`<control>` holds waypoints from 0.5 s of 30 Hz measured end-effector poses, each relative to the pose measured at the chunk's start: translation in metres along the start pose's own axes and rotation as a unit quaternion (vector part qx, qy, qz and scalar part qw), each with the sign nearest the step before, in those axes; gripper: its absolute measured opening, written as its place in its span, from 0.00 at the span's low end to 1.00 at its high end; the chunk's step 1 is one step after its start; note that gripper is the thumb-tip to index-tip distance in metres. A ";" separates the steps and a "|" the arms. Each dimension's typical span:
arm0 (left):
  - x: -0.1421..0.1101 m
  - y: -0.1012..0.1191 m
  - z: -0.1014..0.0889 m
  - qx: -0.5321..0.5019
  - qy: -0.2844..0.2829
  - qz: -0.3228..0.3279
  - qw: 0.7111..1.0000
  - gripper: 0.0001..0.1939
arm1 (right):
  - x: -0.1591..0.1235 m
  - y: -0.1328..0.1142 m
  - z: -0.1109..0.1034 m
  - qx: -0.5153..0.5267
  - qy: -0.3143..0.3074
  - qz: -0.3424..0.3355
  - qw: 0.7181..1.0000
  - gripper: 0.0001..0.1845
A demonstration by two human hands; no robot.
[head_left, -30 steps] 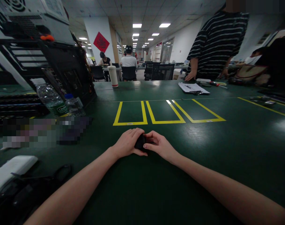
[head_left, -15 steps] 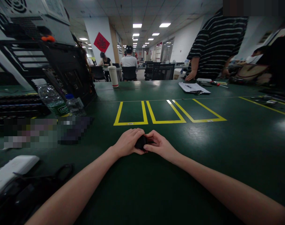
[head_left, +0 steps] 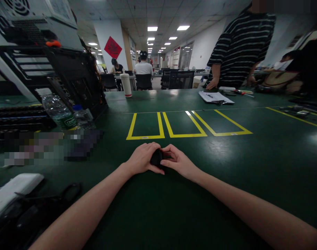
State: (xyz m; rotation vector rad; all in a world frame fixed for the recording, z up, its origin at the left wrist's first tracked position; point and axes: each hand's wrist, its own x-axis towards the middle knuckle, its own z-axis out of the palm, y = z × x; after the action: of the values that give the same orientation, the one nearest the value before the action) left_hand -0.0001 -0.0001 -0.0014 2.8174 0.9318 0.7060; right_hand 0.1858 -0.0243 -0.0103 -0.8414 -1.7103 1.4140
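Between my two hands is a small black rounded object (head_left: 156, 158), its exact kind too dark to make out. My left hand (head_left: 142, 158) curls around its left and top, with the thumb low along the near side. From the right, the fingertips and thumb of my right hand (head_left: 177, 161) pinch its edge. Both hands rest low over the green tabletop (head_left: 174, 208), just on the near side of the yellow tape outlines (head_left: 145, 137). Fingers cover part of the object.
Plastic bottles (head_left: 55, 107), a computer case (head_left: 77, 80) and a white power strip (head_left: 16, 189) with black cables crowd the left. A white tumbler (head_left: 126, 85) and a clipboard with papers (head_left: 216, 97) stand farther back. A person in a striped shirt (head_left: 241, 48) leans a hand on the far edge.
My left thumb has eased slightly down and away from the black object. Otherwise both hands keep nearly the same place.
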 end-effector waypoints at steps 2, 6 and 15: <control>0.000 0.000 0.000 0.001 0.000 0.000 1.000 0.36 | 0.000 0.000 0.000 0.003 0.002 -0.005 1.000 0.15; 0.000 0.000 -0.001 0.006 -0.002 0.000 1.000 0.35 | -0.002 -0.002 0.001 0.005 0.002 -0.006 1.000 0.15; 0.000 0.001 -0.002 0.008 -0.002 0.005 1.000 0.34 | 0.000 0.000 0.002 -0.001 0.034 0.024 0.999 0.12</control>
State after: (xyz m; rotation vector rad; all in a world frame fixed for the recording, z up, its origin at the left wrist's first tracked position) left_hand -0.0003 -0.0014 0.0003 2.8387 0.9285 0.6964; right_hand 0.1837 -0.0253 -0.0108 -0.9275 -1.6512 1.4003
